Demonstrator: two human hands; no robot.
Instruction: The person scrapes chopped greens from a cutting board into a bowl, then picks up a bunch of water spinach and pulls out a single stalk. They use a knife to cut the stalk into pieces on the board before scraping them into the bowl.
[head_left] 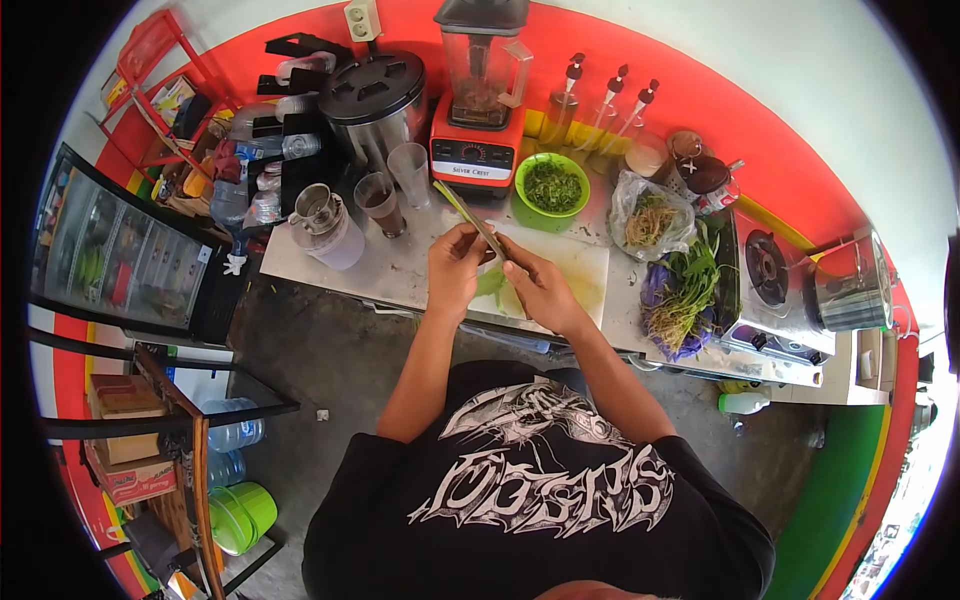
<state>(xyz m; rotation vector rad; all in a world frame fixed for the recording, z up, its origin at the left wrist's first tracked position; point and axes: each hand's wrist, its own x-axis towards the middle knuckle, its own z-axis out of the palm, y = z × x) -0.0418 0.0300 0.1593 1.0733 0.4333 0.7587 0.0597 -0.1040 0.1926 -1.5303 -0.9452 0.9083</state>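
Note:
Above a white cutting board (585,272), my right hand (542,290) is closed around a knife (478,222), its blade angled up and to the left with green along it. My left hand (455,268) is beside the blade, fingers pinched together; what they hold is too small to tell. Green scraps lie on the board under my hands. Just behind the board is a green bowl (522,205) of chopped greens. To the right are a plastic bag (672,205) with rooty stalks and a bunch of leafy greens (690,295) with roots.
A red blender (473,152), two clear cups (380,205), a steel container (385,125) and a white tub (340,243) stand at the back and left. Pump bottles (560,108) line the wall. On the right are a gas stove (775,300) and a steel pot (852,290).

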